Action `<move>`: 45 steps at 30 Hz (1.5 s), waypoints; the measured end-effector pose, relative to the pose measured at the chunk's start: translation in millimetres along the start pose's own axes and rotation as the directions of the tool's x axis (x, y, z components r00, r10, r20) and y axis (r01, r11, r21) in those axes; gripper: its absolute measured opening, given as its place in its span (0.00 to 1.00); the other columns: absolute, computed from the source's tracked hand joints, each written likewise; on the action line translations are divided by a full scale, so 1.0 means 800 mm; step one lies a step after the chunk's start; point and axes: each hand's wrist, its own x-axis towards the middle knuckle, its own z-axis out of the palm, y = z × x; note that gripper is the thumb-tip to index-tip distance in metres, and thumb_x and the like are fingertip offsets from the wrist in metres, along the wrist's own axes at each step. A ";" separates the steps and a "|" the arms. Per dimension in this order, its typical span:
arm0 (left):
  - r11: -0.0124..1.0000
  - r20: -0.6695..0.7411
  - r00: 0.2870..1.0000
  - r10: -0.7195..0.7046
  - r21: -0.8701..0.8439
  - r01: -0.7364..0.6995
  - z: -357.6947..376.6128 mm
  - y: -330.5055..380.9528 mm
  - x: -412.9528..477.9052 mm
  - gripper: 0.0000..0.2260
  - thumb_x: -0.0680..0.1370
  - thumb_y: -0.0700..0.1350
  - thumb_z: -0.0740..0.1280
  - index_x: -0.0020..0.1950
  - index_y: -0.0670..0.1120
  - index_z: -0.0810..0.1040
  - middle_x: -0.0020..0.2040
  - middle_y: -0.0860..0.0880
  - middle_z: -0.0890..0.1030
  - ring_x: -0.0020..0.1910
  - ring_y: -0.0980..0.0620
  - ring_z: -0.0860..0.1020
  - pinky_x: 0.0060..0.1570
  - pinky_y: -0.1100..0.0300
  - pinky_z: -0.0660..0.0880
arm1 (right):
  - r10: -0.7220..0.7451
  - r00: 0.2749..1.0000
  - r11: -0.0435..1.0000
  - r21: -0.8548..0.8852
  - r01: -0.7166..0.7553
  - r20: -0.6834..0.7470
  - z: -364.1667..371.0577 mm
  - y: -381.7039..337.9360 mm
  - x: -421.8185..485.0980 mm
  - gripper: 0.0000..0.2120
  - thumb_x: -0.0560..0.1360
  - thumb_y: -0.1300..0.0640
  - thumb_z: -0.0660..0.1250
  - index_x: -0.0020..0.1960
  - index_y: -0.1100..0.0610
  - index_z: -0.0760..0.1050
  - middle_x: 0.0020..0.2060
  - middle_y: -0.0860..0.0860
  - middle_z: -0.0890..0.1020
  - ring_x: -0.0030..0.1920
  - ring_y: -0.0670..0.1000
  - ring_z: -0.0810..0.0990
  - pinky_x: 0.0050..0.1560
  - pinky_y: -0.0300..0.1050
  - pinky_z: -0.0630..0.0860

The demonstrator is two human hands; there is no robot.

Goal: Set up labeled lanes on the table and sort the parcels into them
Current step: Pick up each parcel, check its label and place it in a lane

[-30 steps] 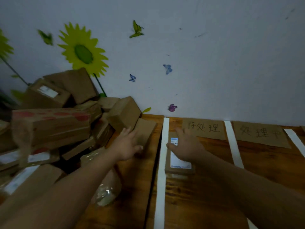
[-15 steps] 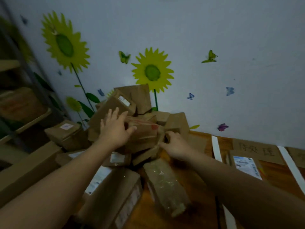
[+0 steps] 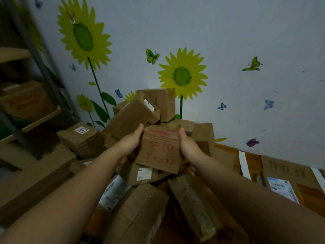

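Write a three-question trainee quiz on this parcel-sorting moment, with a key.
1. True or false: both the left hand and the right hand grip the box with red print.
2. Multiple choice: the parcel with a blue-and-white label lies (A) on top of the pile, (B) on the table just in front of the handwritten cardboard sign, (C) on the shelf.
3. Fill in: the lanes are marked off by strips of ____ tape.

Key: 1 true; 2 B; 3 white.
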 end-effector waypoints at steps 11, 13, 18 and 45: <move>0.932 -0.027 0.939 0.342 -0.115 -0.343 0.052 0.036 -0.018 0.18 0.81 0.57 0.55 0.66 0.50 0.69 0.60 0.48 0.78 0.53 0.52 0.78 0.44 0.59 0.72 | -0.360 0.917 0.927 0.045 0.372 -0.172 -0.088 0.014 -0.057 0.30 0.72 0.71 0.65 0.66 0.46 0.61 0.53 0.46 0.75 0.49 0.43 0.77 0.40 0.38 0.78; 0.929 0.055 0.930 0.363 -0.099 -0.356 0.070 0.032 -0.019 0.21 0.81 0.55 0.56 0.74 0.53 0.62 0.64 0.49 0.75 0.57 0.51 0.77 0.42 0.61 0.72 | -0.348 0.912 0.928 0.057 0.367 -0.217 -0.101 0.024 -0.072 0.26 0.74 0.64 0.68 0.65 0.47 0.62 0.52 0.45 0.75 0.48 0.42 0.76 0.38 0.35 0.75; 0.917 0.130 0.933 0.336 -0.272 -0.292 0.115 0.038 -0.048 0.16 0.82 0.56 0.51 0.60 0.52 0.73 0.54 0.50 0.76 0.51 0.52 0.76 0.41 0.59 0.72 | -0.209 0.927 0.892 0.327 0.311 -0.310 -0.151 0.032 -0.109 0.22 0.80 0.36 0.46 0.51 0.47 0.74 0.46 0.46 0.80 0.45 0.42 0.77 0.41 0.38 0.73; 0.801 0.083 0.843 0.532 -0.373 -0.469 0.393 0.103 -0.231 0.18 0.78 0.38 0.64 0.58 0.60 0.68 0.62 0.50 0.75 0.57 0.48 0.76 0.45 0.50 0.78 | -0.433 0.840 0.849 0.166 0.502 -0.327 -0.426 0.174 -0.260 0.26 0.69 0.64 0.71 0.62 0.45 0.67 0.59 0.49 0.76 0.60 0.52 0.78 0.52 0.48 0.80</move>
